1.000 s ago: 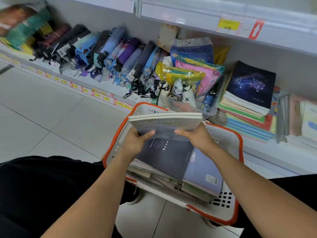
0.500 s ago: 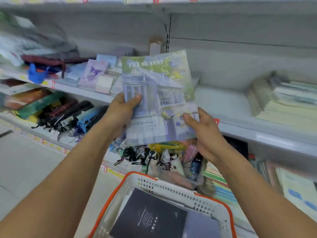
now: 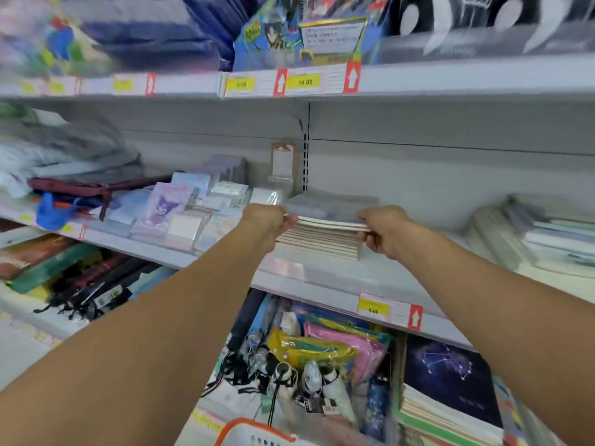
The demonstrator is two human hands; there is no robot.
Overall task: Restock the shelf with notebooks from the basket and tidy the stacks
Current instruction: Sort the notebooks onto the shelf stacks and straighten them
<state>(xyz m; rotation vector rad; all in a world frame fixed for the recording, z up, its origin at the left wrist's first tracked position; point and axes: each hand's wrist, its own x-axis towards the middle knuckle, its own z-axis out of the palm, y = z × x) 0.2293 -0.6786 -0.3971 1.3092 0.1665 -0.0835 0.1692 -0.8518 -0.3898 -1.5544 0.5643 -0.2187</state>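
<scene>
Notebooks [image 3: 325,220], thin, light and floppy with slick covers, sit atop the shelf stack [image 3: 318,244] at frame centre; left hand [image 3: 270,220] and right hand [image 3: 384,230] pinch their near corners, best supported from the side edges.

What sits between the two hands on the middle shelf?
In the head view, the stack of notebooks lies between the left hand and right hand, gripped at both ends.

light: bright, even, soft shadows; blur: heavy motion smear at left and top edges; distortion: wide-angle bowing
</scene>
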